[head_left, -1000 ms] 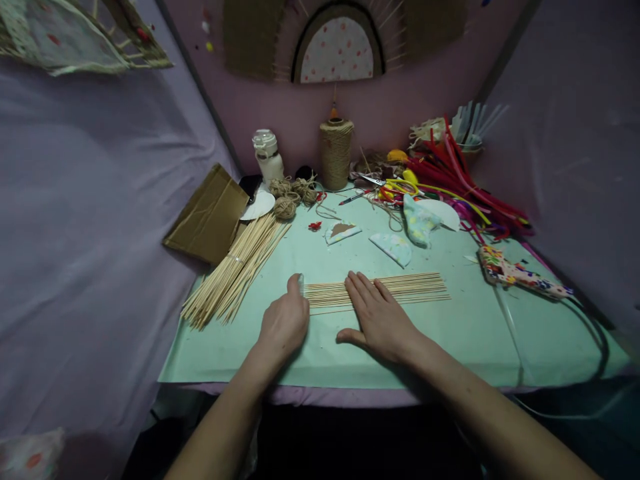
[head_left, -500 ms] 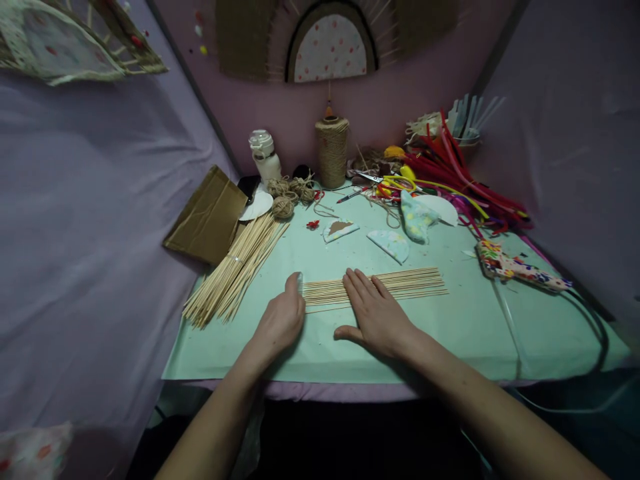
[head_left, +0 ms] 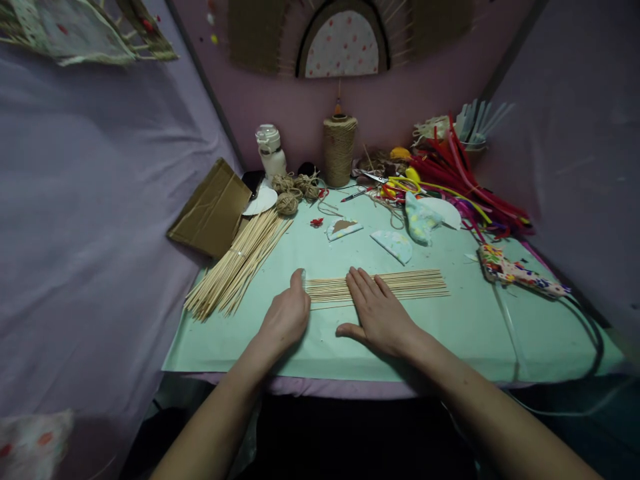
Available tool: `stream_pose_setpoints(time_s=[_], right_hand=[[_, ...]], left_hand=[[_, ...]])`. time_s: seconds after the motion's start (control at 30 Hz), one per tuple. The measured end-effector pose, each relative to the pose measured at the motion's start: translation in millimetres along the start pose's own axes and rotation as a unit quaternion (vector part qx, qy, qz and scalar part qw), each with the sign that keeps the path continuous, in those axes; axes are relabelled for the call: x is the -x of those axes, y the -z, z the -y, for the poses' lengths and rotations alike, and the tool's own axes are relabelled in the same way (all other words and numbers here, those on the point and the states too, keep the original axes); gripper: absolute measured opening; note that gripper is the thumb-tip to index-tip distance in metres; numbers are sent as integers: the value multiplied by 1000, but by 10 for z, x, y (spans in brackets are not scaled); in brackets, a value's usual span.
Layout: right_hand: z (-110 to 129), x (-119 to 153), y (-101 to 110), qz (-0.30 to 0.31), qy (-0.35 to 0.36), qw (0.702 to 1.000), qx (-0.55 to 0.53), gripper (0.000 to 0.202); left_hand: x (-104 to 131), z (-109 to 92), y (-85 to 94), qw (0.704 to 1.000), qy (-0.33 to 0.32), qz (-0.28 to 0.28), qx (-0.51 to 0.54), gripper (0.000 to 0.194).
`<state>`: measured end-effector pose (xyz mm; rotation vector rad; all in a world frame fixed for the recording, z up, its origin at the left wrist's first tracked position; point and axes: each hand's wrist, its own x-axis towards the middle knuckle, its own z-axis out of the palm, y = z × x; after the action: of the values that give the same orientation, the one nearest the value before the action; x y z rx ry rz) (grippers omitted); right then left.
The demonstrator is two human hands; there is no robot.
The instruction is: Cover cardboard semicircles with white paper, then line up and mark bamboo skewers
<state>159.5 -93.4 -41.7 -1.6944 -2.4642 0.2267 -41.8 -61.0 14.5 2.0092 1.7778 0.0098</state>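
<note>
Surface, under a pale green cover, is filling the middle of the view. On the pink back wall a wall hanging with a dotted half-round centre is hanging above it. A heap of red stems is spreading over the far right corner. On the left, a loose bundle of sticks is lying aslant, and a cardboard piece is leaning just behind it.

The row of sticks is lying near the front, about mid-width, running crosswise and roughly parallel; one stick at the near side is sitting slightly apart. Both hands are working on this row. The right hand is resting open, palm down—fingers extended together across the sticks, thumb spreading out to the side. The left hand is closing, fingers curled and thumb up, on a translucent piece at the row's left end; most of that piece is being hidden by the hand.

A flower-patterned glue gun is lying at the right. A twine cone is standing upright at the back, with a white bottle to its left. A half-round fabric piece is lying beyond the right hand. Smaller still: twine balls are clustering near the bottle, scissors are lying by the stems, and a red scrap is sitting behind the row.
</note>
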Motion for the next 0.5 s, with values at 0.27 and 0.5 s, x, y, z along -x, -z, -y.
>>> stream_pose_setpoints(time_s=[0.27,0.5], right_hand=[[7,-5,25,-1,4,1000,-1,103],[11,1,37,6,0,1000,2,103]], left_hand=[[-3,-10,7,1000,-10,10,-18,54],[-14,34,0,1000,-16,2,-9,53]])
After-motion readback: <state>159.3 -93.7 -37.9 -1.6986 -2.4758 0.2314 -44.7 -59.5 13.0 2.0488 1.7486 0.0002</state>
